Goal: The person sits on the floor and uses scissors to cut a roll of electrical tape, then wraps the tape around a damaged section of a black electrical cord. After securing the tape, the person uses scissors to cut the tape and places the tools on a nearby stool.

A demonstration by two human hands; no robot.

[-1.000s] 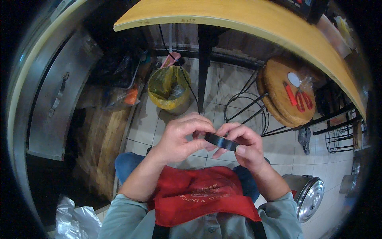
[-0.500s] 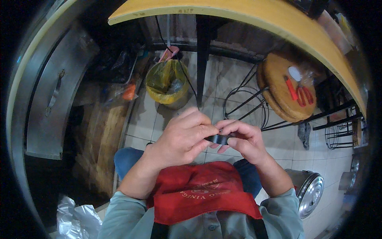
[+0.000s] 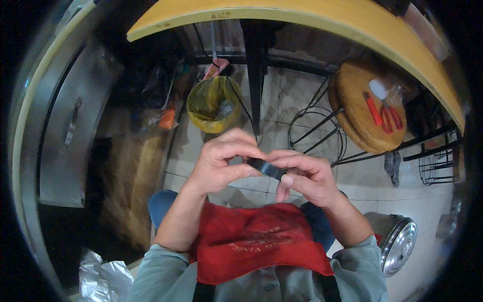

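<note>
Two bare hands, one black roll [image 3: 270, 170]; that is what I'd log first. Head view, the only one: the roll, probably tape, sits in the air between the hands, above the lap of a red apron [image 3: 261, 241]. Right hand [image 3: 308, 173] pinches its right end, thumb on the rim. Left hand [image 3: 221, 162] bows thumb and forefinger round the left end, tips at the edge; cannot tell whether those fingers grip.

Step in hand, my judgement: working over the roll's edge by touch. Next move seems to call for a firm right pinch and fine left fingertips.

Count nearby: one yellow worktop [image 3: 302, 14]; one yellow-lined bin [image 3: 209, 123]; two round wooden discs [image 3: 352, 113], stacked; on the upper, one pair of red-handled scissors [image 3: 388, 121], one red stick-like tool [image 3: 373, 109], one white round piece [image 3: 377, 89]. One lidded metal pot [image 3: 400, 246], right.
</note>
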